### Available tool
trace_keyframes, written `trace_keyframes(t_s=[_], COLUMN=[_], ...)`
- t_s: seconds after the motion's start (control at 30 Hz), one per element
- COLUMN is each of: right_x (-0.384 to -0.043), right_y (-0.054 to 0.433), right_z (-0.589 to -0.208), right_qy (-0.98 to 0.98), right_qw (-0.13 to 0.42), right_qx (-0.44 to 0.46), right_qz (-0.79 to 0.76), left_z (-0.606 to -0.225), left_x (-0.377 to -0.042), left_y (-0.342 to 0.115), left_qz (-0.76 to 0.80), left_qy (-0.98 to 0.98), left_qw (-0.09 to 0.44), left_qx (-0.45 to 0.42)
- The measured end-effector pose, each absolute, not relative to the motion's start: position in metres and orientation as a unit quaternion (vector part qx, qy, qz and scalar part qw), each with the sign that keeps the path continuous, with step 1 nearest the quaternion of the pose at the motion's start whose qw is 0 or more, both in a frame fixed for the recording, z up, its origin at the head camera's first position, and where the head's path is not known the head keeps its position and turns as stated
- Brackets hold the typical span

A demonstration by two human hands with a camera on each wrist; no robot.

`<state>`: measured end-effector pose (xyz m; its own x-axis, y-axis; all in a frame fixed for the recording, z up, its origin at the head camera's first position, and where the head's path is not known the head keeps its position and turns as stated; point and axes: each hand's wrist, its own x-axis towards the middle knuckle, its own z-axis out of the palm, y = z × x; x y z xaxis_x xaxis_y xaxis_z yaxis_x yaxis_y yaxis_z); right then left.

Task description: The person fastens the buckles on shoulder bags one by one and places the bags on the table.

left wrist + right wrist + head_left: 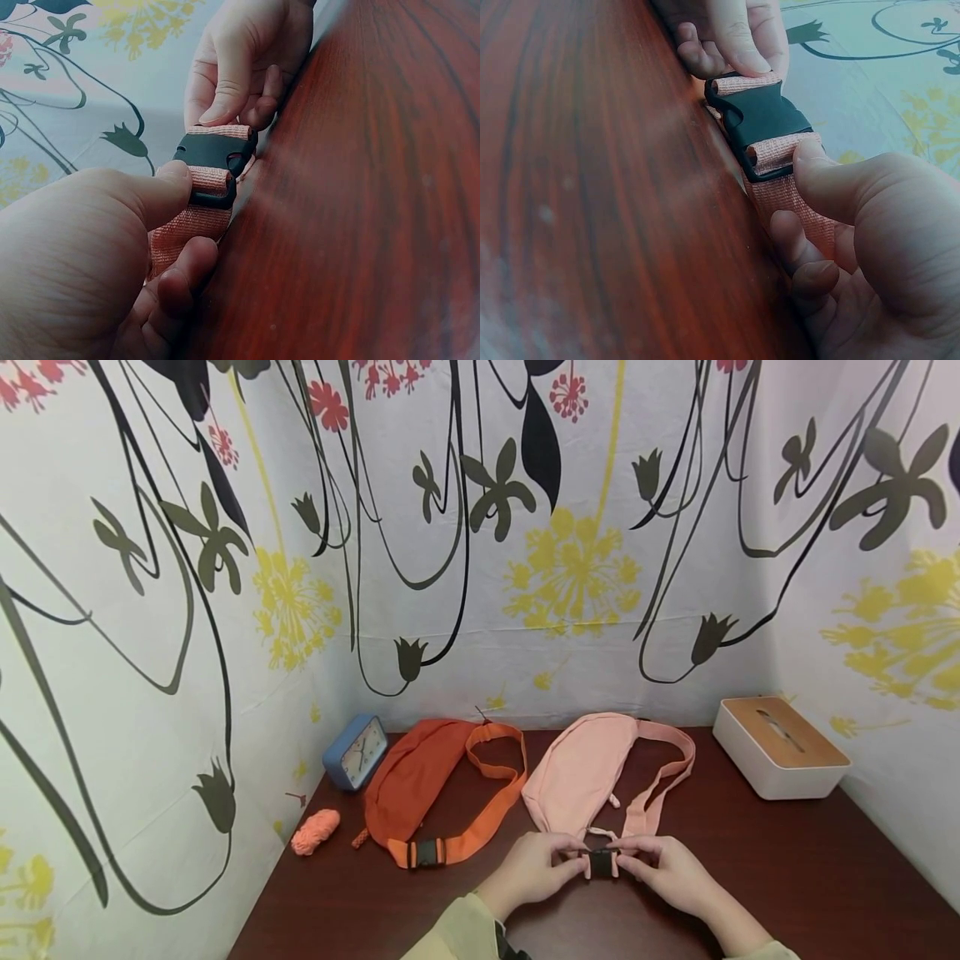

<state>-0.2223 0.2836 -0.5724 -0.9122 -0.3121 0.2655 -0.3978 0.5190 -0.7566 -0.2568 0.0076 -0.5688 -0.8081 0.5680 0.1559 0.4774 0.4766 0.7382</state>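
A pink waist bag (585,768) lies on the dark red-brown table, its pink strap (667,777) looping down its right side. At the near end of the bag is a black side-release buckle (601,863), its two halves joined. My left hand (531,870) pinches the pink webbing at the buckle's left end, thumb on top, as the left wrist view shows. At the opposite end, my right hand (671,870) pinches the webbing (776,150) between thumb and fingers, the thumb right beside the black frame. In both wrist views the buckle is close over the table.
To the left lies an orange waist bag (420,777) with its black buckle (427,852) fastened. A blue clock (356,752) and a coral yarn bundle (315,832) are farther left. At the back right stands a white tissue box (780,747) with a wooden top. Patterned cloth walls surround the table.
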Motion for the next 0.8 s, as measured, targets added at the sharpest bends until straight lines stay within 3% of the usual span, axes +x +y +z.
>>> trace_keyframes(t_s=[0.47,0.8], right_x=[-0.223,-0.223], right_y=[0.282,0.289], right_z=[-0.573,-0.559], right_qy=[-0.852,-0.848], right_qw=[0.052,-0.002], right_qx=[0.233,0.227], right_qz=[0.465,0.479], left_z=[-0.568,-0.549], left_x=[-0.256,-0.259], left_y=[0.004,-0.007], left_qz=[0.426,0.447], left_qy=[0.85,0.826], left_qw=[0.061,0.094], left_qx=[0.304,0.331])
